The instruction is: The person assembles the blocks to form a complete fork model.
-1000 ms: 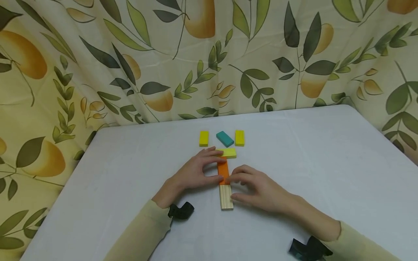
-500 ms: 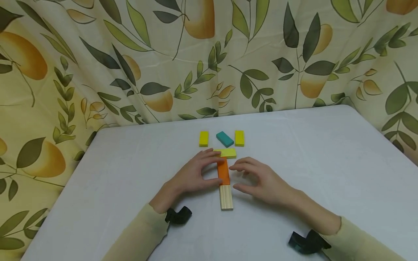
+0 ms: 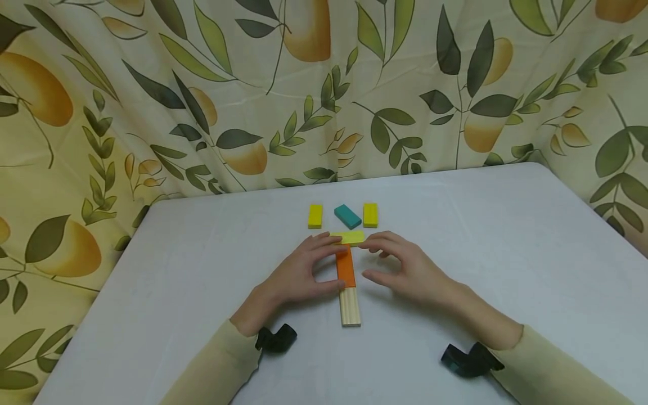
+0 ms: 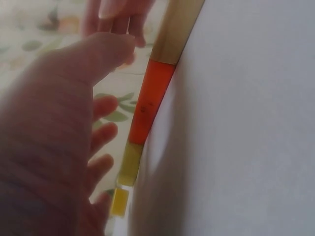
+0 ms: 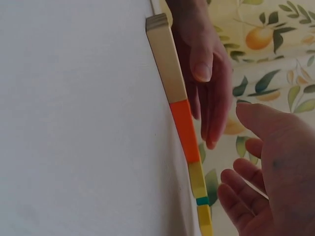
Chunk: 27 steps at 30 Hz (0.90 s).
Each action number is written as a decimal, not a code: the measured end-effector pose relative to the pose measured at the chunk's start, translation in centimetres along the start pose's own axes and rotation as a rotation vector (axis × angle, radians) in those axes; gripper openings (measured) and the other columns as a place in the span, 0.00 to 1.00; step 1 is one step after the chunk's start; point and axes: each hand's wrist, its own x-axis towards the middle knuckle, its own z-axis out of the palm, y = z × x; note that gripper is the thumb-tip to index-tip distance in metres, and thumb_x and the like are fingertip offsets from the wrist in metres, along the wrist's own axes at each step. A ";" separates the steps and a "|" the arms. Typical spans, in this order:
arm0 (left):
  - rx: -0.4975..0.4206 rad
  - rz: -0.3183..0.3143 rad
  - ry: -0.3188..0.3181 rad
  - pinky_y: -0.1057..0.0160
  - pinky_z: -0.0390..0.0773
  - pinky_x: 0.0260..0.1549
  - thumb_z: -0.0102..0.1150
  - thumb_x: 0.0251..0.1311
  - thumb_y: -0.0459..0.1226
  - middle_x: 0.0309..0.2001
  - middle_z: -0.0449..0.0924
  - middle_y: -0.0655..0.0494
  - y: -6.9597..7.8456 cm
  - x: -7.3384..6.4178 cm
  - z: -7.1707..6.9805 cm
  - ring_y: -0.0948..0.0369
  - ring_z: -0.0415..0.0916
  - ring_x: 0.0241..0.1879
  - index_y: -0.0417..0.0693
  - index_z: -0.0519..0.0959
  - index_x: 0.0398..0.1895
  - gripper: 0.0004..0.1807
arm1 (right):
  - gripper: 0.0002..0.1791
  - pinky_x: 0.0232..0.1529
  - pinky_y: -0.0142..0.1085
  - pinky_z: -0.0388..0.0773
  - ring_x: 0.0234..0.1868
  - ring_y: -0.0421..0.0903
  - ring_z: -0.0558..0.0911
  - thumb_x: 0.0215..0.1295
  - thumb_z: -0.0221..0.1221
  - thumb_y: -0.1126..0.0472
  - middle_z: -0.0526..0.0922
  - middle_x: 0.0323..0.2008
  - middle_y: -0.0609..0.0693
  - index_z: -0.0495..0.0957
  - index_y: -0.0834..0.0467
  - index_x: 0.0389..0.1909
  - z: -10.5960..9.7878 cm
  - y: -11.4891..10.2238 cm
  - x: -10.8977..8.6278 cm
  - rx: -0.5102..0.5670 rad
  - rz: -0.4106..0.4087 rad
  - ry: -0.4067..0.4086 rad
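Lining up blocks: three look done, laid end on in a row running from nearer the table's [image 3: 481,225] near edge towards its far edge.
Row, near to far: plain wooden block [image 3: 350,308], orange block [image 3: 346,269], then a yellow crosspiece [image 3: 352,237] set across the top like a T.
Left over: left yellow block [image 3: 315,216], teal block [image 3: 347,216] and right yellow block [image 3: 370,215], apart from the row on its far-edge side; the teal one sits askew. Judging by this, they are not yet joined to it.
Left hand [image 3: 301,270]: thumb and fingers wide apart, gripping nothing; fingertips overlap the orange block and crosspiece, contact unclear.
Right hand [image 3: 407,270]: loosely curved, thumb well clear of the fingers, holding nothing; index fingertip at the crosspiece's right end, touching or just beside, cannot tell.
Orange block: between both hands.
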 end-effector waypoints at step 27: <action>0.051 0.055 -0.057 0.55 0.38 0.74 0.68 0.58 0.58 0.77 0.58 0.61 -0.7 0.2 0.2 0.62 0.41 0.78 0.61 0.70 0.73 0.39 | 0.28 0.57 0.51 0.77 0.57 0.53 0.76 0.63 0.69 0.60 0.75 0.62 0.53 0.76 0.59 0.63 -1.5 3.4 3.9 -0.031 0.153 0.027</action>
